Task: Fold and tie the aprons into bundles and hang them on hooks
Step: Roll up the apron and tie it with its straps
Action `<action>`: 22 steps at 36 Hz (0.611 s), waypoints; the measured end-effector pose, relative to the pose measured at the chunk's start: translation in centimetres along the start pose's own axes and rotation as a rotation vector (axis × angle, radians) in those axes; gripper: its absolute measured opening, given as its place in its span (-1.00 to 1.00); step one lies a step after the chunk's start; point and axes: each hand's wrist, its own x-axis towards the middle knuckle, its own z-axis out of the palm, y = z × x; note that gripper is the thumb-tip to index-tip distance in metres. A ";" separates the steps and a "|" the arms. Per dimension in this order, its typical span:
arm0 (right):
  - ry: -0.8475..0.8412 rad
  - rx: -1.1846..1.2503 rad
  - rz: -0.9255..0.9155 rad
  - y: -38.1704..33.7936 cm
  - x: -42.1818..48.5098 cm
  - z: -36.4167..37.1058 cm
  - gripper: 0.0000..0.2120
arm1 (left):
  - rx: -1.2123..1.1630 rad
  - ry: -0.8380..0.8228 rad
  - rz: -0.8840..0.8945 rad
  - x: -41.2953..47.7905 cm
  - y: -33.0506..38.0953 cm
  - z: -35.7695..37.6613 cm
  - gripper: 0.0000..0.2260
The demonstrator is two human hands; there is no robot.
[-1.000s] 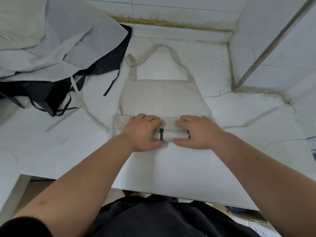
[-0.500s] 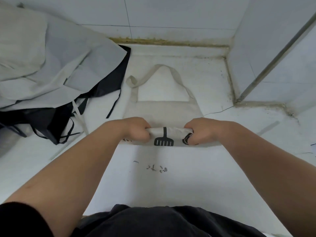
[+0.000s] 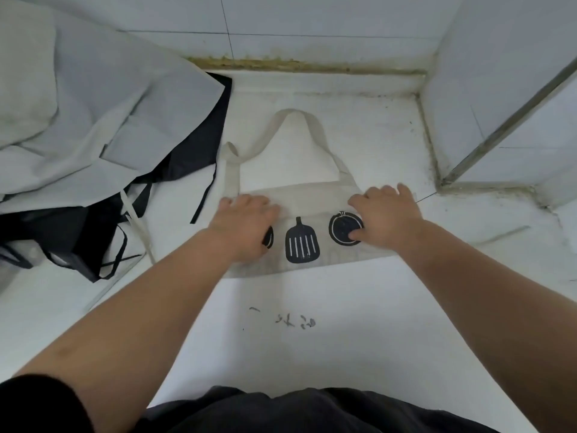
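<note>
While the beige apron [image 3: 301,242] lies on the white counter [image 3: 312,345] in front of us, folded into a band with its printed spatula and round pot facing up and its neck loop [image 3: 315,126] reaching toward the tiled wall, both our palms lie flat on it. Our left hand [image 3: 242,223] presses the band's left end and our right hand [image 3: 385,215] its right end, thumb on the round print, fingers straight and gripping nothing. We judge that the fold is being flattened before the next turn. To do it well, we should press evenly at both ends so the edges line up, smooth the cloth toward the loop, and leave the waist tie [image 3: 505,234] trailing right outside the fold, since tying needs it. The heap of grey and black aprons [image 3: 93,114] lies near on the left, so we should avoid catching its straps.
</note>
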 end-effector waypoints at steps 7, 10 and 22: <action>-0.042 0.239 -0.252 -4.3 -0.8 2.7 -0.30 | -0.327 -0.089 0.060 -0.7 3.6 3.1 -0.34; -0.074 0.194 -0.278 -3.7 -0.8 3.7 -0.02 | -0.347 -0.116 0.012 -1.4 2.7 4.3 -0.16; -0.109 0.342 -0.258 -2.7 -0.3 -0.8 -0.39 | -0.398 -0.047 -0.056 -1.9 0.1 1.7 -0.41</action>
